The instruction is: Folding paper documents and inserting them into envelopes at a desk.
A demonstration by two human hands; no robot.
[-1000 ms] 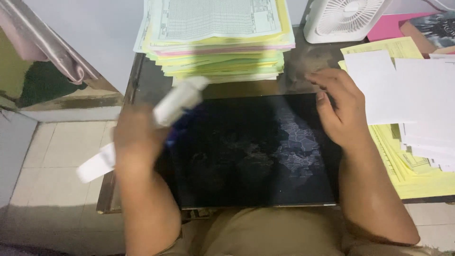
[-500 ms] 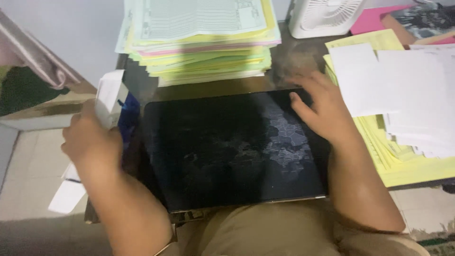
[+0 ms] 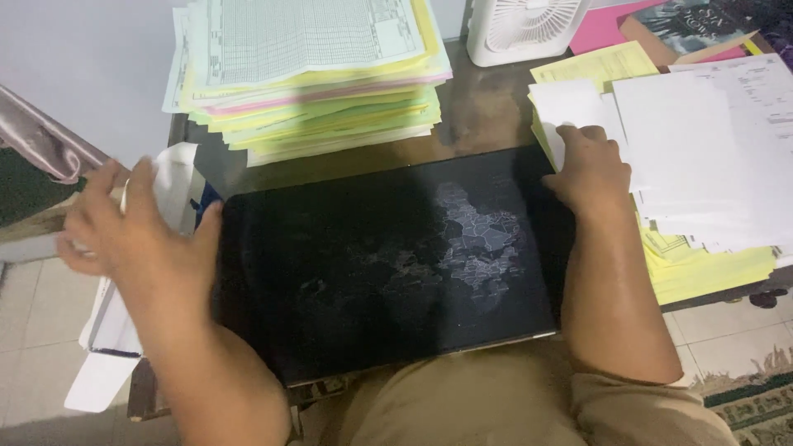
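A large black tablet (image 3: 388, 264) with a cracked screen lies flat, its near edge over my lap and its far edge on the dark table (image 3: 487, 107). My left hand (image 3: 136, 227) is at the tablet's left edge and grips a long white cardboard box (image 3: 124, 322) with an open flap hanging low. At the tablet's upper right corner rests my right hand (image 3: 588, 169), fingers curled against the edge of white sheets.
A thick stack of green, yellow and pink forms (image 3: 310, 70) sits behind the tablet. White and yellow papers (image 3: 710, 165) cover the table's right side. A white fan (image 3: 529, 29) stands at the back. Tiled floor (image 3: 33, 330) lies to the left.
My left hand brought the white box from above the tablet down to its left side. My right hand slid from the tablet's top edge to its right corner.
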